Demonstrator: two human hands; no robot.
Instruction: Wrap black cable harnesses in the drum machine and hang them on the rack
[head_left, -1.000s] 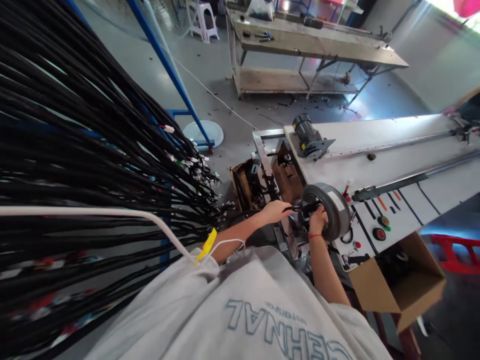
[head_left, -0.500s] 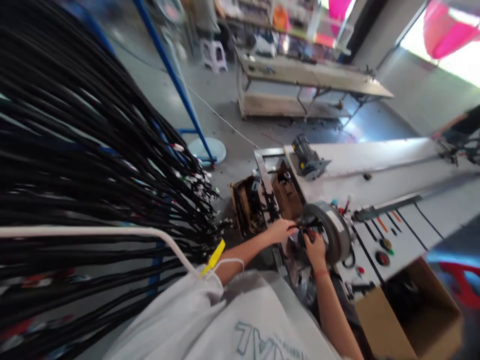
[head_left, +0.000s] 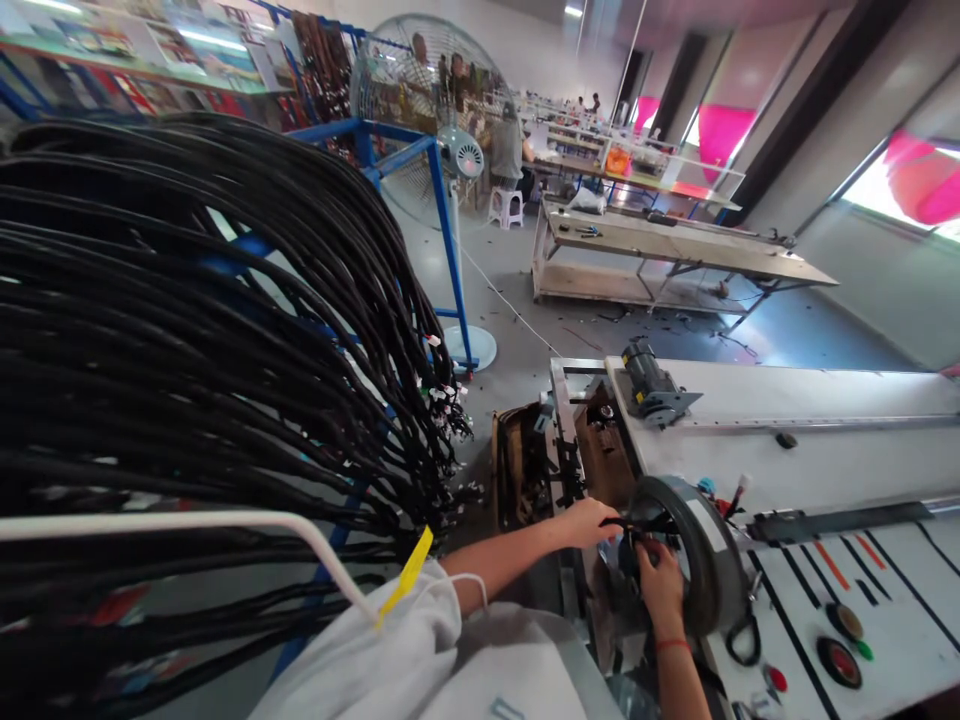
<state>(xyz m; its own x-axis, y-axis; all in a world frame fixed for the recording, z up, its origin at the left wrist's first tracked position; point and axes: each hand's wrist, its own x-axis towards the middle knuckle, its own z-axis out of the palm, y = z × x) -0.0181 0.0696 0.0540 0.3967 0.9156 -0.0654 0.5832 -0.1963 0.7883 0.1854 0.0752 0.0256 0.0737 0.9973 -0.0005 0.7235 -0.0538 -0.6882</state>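
At the near end of the white bench is a dark ring-shaped machine (head_left: pixel 694 550) with a pale label on its rim. My left hand (head_left: pixel 591 524) is on its left side, closed on a thin black cable (head_left: pixel 619 522) that runs toward the ring's opening. Inside the opening my right hand (head_left: pixel 660 578) has its fingers curled round something dark, too hidden to make out. A red band circles the right wrist.
Thick bundles of black cables (head_left: pixel 225 350) hang on a blue rack (head_left: pixel 448 230) at left. A motor (head_left: pixel 651 385), tape rolls (head_left: pixel 838 663), scissors (head_left: pixel 742 637) and coloured strips lie on the white bench (head_left: pixel 825 440). Behind stand a large fan (head_left: pixel 459 150) and a worktable (head_left: pixel 675 250).
My view has tilted up, bringing the fan and far room into sight, and the cardboard box has left the frame. Both hands stay at the ring machine.
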